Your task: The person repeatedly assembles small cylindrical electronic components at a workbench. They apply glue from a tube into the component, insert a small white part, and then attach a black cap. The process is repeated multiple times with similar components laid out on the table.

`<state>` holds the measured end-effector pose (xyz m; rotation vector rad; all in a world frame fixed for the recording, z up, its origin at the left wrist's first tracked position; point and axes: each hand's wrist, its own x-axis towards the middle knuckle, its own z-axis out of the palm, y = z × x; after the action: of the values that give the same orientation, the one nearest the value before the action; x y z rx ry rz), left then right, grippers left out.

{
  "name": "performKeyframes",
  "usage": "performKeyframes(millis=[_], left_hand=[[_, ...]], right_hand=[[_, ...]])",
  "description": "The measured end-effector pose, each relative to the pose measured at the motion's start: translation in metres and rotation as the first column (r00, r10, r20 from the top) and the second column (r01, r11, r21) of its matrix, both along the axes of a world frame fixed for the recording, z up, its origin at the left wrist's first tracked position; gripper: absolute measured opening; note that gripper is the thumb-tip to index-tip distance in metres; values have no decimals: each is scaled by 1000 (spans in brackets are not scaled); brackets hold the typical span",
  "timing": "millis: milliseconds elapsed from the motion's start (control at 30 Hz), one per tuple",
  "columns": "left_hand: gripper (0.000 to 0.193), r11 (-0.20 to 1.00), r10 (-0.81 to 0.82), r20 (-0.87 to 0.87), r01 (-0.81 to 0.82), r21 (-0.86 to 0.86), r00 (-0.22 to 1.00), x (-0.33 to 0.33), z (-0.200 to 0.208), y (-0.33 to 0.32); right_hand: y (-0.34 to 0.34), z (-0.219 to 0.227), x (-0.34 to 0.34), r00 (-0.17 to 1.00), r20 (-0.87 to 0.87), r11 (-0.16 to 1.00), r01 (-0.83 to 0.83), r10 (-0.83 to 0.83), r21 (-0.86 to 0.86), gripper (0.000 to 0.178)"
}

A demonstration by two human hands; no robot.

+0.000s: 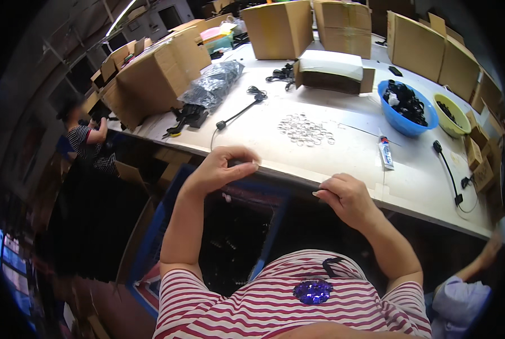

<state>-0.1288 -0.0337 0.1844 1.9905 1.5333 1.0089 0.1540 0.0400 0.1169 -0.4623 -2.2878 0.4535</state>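
My left hand (223,169) is raised at the table's front edge, fingers curled toward the thumb in a pinch. Across a gap to the right, my right hand (348,199) is closed too, thumb against its bent fingers. Whatever either hand holds, if anything, is too small to make out. Beyond them on the white table (252,147) lies a scatter of small shiny rings (304,131). A black cable with a connector head (242,114) lies behind my left hand. A white and blue squeeze tube (385,152) lies behind my right hand.
A blue bowl (406,127) of black parts and a yellow-green bowl (454,129) stand at the right, near another black cable (447,171). Cardboard boxes (278,31) line the back. Below the edge is a blue-rimmed bin (266,240). Other people (88,138) are at left and lower right.
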Motion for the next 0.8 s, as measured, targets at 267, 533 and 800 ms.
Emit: performKeyframes(millis=[267, 533, 800], left_hand=[[57, 986, -33, 700, -93, 141, 714, 91, -110, 5], [45, 969, -246, 968, 50, 244, 54, 147, -124, 30], [47, 963, -271, 951, 52, 266, 151, 159, -123, 48]], right_hand=[[-19, -85, 36, 954, -279, 827, -70, -108, -558, 12], [-22, -134, 46, 968, -248, 744, -136, -40, -654, 32], [-14, -211, 67, 983, 60, 653, 160, -172, -740, 20]])
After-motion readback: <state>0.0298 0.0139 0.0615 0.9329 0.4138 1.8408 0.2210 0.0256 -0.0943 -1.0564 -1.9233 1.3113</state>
